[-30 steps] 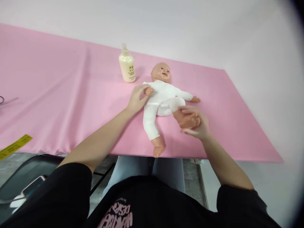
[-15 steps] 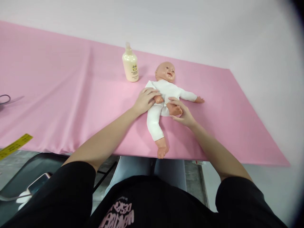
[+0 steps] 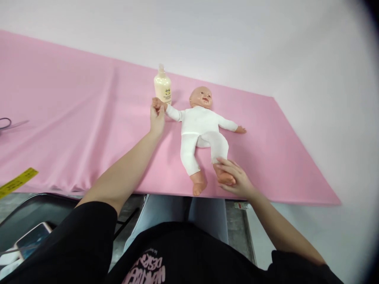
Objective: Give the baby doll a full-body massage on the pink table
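Observation:
A baby doll [image 3: 199,121] with a white cloth body lies on its back on the pink-covered table [image 3: 281,165], head away from me. My left hand [image 3: 157,118] is closed around the doll's hand and wrist, with that arm stretched out to the left. My right hand [image 3: 237,179] grips the doll's foot on the right side, its fingers wrapped about the ankle. The other leg lies straight, its foot by the table's near edge. Just behind the held doll hand stands a cream-coloured pump bottle [image 3: 162,87], its lower part partly covered.
Part of a pair of dark-handled scissors [image 3: 6,123] shows at the far left. A yellow printed strip [image 3: 17,182] hangs at the table's left front edge. Below, a dark chair [image 3: 44,203] holds a phone [image 3: 32,238]. A white wall rises behind the table.
My left hand has drawn the doll's arm from its belly out to the left. My right hand has brought the bent leg down towards me, straightening it.

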`<state>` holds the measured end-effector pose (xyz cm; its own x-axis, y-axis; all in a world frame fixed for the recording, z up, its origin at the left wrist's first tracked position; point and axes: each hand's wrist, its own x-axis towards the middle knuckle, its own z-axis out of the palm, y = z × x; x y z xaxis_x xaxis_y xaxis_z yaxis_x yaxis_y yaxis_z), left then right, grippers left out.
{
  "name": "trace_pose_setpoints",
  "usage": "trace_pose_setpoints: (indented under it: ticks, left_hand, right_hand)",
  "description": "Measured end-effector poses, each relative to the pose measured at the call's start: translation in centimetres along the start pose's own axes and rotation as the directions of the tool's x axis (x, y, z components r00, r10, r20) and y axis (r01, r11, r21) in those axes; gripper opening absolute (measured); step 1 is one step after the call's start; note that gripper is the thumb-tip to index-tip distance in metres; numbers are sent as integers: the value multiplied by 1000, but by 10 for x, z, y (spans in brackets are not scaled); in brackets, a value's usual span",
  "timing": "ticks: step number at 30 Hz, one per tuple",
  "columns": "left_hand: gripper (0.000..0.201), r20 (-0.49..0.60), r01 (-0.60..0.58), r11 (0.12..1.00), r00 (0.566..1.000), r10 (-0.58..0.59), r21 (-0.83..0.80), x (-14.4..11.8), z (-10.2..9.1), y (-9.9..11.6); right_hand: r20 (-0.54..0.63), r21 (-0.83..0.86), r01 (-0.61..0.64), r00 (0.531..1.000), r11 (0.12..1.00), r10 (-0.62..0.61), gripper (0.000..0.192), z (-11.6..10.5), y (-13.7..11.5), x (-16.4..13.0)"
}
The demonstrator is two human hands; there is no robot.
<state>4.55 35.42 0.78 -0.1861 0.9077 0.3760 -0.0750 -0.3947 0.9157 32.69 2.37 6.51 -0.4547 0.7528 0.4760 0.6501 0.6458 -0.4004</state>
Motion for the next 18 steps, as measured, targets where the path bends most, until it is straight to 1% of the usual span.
trace_pose_setpoints:
  ticks: [3, 6, 8, 10, 12, 14, 16, 18]
  left_hand:
    - [43, -42, 101, 991, 994, -106, -92, 7, -4, -12]
    - [47, -65, 155, 976, 984, -166, -150, 10, -5, -17]
    - [46, -80, 172, 973, 979, -185, -154, 10, -5, -18]
    - [43, -81, 161, 979, 982, -171, -124, 9, -6, -16]
    - [40, -58, 94, 992, 993, -99, -79, 6, -5, -11]
    - [37, -15, -27, 999, 1000, 27, -34, 0, -1, -2]
    - [37, 51, -150, 989, 988, 149, 15, -11, 5, 9]
    - [40, 145, -246, 966, 961, 234, 72, -24, 12, 21]
  right_hand:
    - [95, -122, 17, 995, 992, -5, 57, 13, -1, -19]
    - [162, -156, 17, 987, 988, 9, 56, 19, -2, -26]
    - [172, -159, 27, 985, 987, 1, 55, 20, -2, -26]
    - [158, -158, 43, 987, 986, -17, 54, 19, -4, -23]
    - [124, -154, 58, 992, 986, -39, 55, 15, -6, -18]
    - [76, -130, 71, 995, 989, -61, 57, 8, -6, -11]
    - [12, -70, 84, 996, 994, -83, 60, -1, -3, -2]
    - [-70, 9, 90, 994, 996, -89, 61, -8, 4, 9]
